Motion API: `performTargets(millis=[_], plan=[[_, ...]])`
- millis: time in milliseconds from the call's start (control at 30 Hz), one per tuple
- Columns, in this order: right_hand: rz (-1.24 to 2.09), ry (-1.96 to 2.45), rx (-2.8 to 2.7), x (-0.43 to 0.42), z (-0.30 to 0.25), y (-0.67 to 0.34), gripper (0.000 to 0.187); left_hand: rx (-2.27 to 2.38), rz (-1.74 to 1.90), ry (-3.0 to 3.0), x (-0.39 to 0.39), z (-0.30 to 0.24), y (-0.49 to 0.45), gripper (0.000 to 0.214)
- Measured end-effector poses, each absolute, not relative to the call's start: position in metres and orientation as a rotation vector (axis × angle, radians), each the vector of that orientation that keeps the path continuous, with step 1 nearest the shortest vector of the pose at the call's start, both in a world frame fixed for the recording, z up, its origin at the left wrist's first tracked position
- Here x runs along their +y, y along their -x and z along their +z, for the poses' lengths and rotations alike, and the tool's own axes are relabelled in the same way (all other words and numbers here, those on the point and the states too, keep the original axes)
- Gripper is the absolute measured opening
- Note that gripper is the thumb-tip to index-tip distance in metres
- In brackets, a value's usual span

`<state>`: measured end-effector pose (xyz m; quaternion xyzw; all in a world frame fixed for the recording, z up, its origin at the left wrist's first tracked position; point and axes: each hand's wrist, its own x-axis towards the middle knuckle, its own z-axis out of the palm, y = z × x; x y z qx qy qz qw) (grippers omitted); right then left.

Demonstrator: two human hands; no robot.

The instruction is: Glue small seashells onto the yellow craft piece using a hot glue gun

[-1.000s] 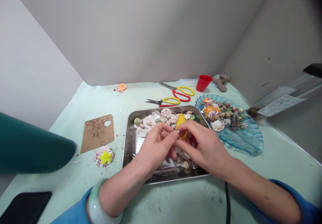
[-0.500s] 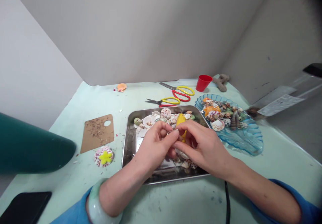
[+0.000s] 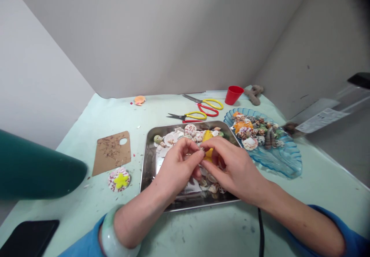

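Note:
Over a metal tray [image 3: 148,164] my left hand [image 3: 182,162] and my right hand [image 3: 228,164] meet, fingertips pinched together. Between them is something small, mostly covered by the fingers, whose kind I cannot make out. Beneath the hands, the tray holds many seashells [image 3: 170,138], white, speckled and greenish. A yellow piece [image 3: 207,135] lies among them, partly hidden behind my right hand. Left of the tray, a speckled shell disc with a yellow star-shaped piece [image 3: 120,180] rests on the table.
Two pairs of scissors [image 3: 196,115] [image 3: 212,103] lie behind the tray. A red cup [image 3: 234,95] stands at the back right. The blue shell-shaped dish [image 3: 277,160] holds small shells. A brown card [image 3: 111,153], an orange shell [image 3: 140,100] and a dark green cylinder [image 3: 37,166] are leftward.
The fingertips of both hands have shifted slightly around the small thing between them. Little else differs.

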<state>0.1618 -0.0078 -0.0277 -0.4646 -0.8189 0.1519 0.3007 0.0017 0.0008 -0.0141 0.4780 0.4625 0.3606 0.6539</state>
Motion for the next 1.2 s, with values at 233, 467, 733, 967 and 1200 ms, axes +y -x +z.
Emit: performTargets(millis=[233,467,733,967,1200], plan=[[0.389,1.204,-2.183,-0.0079,-0.0268,-0.162,0.022,1.082,0.795,-1.096,0.0014,-0.0166,-0.0017,0.016],[0.368,1.187,-2.177,-0.0079,-0.0271,-0.1609,0.023,1.088,0.793,-1.075,0.0007,-0.0147,-0.002,0.018],[0.392,1.157,-2.199,-0.0084,-0.0281,-0.1614,0.021,1.056,0.81,-1.053,0.0047,-0.021,-0.0016,0.025],[0.403,1.158,-2.204,-0.0088,-0.0269,-0.1614,0.019,1.08,0.791,-1.05,0.0029,-0.0143,-0.0005,0.024],[0.428,1.172,-2.207,-0.009,-0.0271,-0.1616,0.019,1.111,0.774,-1.054,0.0032,-0.0145,-0.0009,0.022]])
